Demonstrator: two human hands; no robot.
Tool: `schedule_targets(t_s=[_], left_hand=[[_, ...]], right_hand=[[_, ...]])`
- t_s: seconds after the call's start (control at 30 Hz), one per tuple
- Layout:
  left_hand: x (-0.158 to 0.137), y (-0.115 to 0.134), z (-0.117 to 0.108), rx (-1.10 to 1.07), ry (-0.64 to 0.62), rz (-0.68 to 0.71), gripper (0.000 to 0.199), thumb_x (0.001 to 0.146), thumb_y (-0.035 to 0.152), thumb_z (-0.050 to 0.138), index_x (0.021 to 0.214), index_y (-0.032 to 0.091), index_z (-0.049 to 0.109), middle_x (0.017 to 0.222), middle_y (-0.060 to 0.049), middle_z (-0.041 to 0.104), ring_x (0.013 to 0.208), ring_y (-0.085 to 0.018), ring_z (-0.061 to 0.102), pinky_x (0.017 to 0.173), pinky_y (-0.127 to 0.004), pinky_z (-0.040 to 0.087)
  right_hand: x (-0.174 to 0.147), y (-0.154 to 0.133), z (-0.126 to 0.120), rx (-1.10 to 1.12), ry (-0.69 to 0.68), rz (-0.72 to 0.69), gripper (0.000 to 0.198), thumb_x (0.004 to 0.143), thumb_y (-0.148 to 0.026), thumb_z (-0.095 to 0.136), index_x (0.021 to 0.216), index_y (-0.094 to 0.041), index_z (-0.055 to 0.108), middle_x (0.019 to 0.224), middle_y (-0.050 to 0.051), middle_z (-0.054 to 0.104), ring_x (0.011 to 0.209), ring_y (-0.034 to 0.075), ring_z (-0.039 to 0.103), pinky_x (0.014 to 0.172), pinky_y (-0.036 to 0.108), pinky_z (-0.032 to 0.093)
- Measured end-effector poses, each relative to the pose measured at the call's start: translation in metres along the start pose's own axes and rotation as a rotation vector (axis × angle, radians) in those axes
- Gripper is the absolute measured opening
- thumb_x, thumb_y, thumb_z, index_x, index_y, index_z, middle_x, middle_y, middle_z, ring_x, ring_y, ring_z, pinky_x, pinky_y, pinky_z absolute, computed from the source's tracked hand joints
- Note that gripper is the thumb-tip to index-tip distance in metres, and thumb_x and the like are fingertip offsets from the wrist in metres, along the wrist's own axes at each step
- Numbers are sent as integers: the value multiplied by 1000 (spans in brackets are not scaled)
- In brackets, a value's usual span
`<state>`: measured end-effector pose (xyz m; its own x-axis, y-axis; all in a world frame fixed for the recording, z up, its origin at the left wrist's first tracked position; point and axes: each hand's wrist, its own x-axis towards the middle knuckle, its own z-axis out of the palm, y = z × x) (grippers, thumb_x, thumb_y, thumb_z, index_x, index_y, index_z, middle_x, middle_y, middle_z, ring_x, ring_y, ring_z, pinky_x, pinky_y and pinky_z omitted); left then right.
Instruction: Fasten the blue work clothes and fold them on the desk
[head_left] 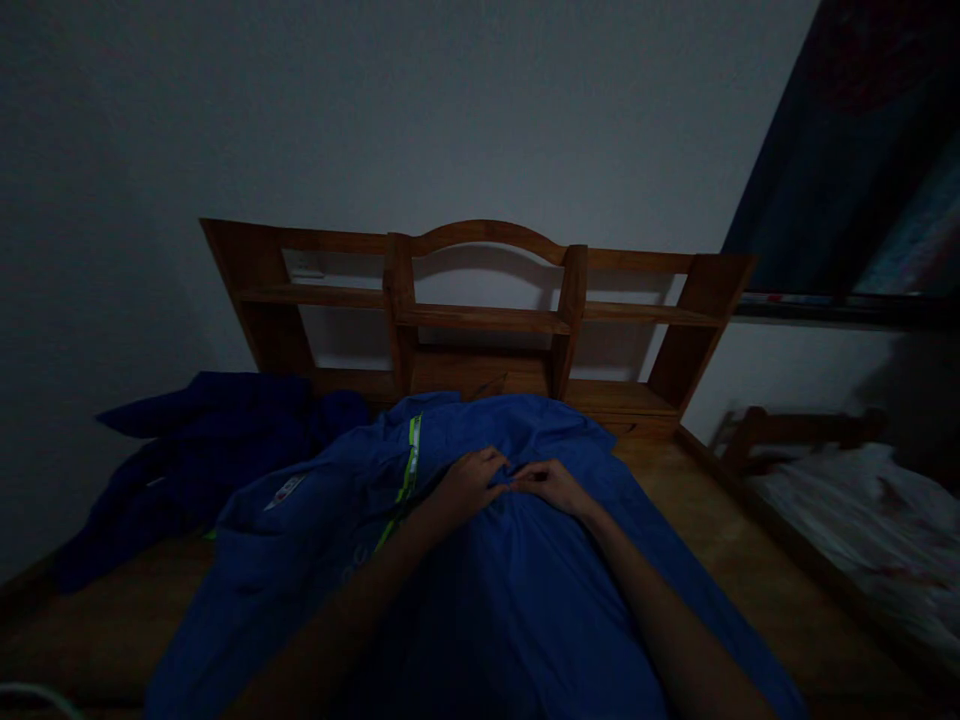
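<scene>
Blue garment: a blue garment (480,590) lies spread on the wooden surface (757,570), covering its middle from the near edge up toward the wooden shelf unit (480,315).
Left hand: the left hand (469,483) rests palm down on the cloth near its upper end, fingers curled and pinching a fold.
Right hand: the right hand (553,484) lies just beside it, fingertips meeting the left hand's, also pinching the cloth.
Arms: both forearms reach in from the bottom edge and converge at the centre of the garment.
Trim: a yellow-green reflective strip (409,462) runs down the cloth left of the left hand.
Label: a pale patch (285,491) sits on the garment's left part; its writing is too dim to read.
Second cloth: a darker blue heap (202,440) lies to the left, touching the garment.
Hard to make out: the room is dark; the bedding (862,530) at right is blurred, and the shelf's small pale object (306,270) cannot be identified.
</scene>
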<state>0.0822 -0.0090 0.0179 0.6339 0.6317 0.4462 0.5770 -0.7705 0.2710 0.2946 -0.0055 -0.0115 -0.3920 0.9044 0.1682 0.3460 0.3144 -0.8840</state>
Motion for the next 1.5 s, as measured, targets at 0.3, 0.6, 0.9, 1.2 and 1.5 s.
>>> schedule_targets(t_s=[0.3,0.6,0.9,1.2,1.5], left_hand=[[1,-8,26,-104,56,-71,12,83,24,56,92,21,62,91,-3,63,92,-18,56,85,-32,43],[1,-1,23,-6,61,20,9,81,20,58,89,19,61,90,-3,58,91,-18,51,84,-32,42],[1,4,18,1,131,-13,16,83,20,53,96,20,63,91,-4,59,92,-18,51,86,-35,41],[0,9,8,-25,110,39,15,85,19,50,95,19,62,92,-4,58,92,-18,51,85,-31,41],[-1,6,11,-42,104,44,13,86,20,50,90,19,62,90,-4,58,91,-18,52,84,-32,42]], right_hand=[[-5,-3,-19,45,-133,34,30,72,-28,62,98,-16,69,84,1,68,76,14,61,72,25,47],[-5,5,-10,-11,-26,-19,21,70,-27,63,84,-14,70,75,1,66,68,13,58,65,23,45],[-7,-4,-8,73,57,-6,20,69,-32,64,74,-13,62,68,-1,61,62,10,54,62,21,43],[-6,-5,-5,103,123,-2,24,69,-35,65,79,-13,65,74,2,64,66,12,57,65,23,45],[-6,-7,-2,28,185,-58,25,73,-32,61,87,-12,66,82,5,66,73,14,59,72,26,46]])
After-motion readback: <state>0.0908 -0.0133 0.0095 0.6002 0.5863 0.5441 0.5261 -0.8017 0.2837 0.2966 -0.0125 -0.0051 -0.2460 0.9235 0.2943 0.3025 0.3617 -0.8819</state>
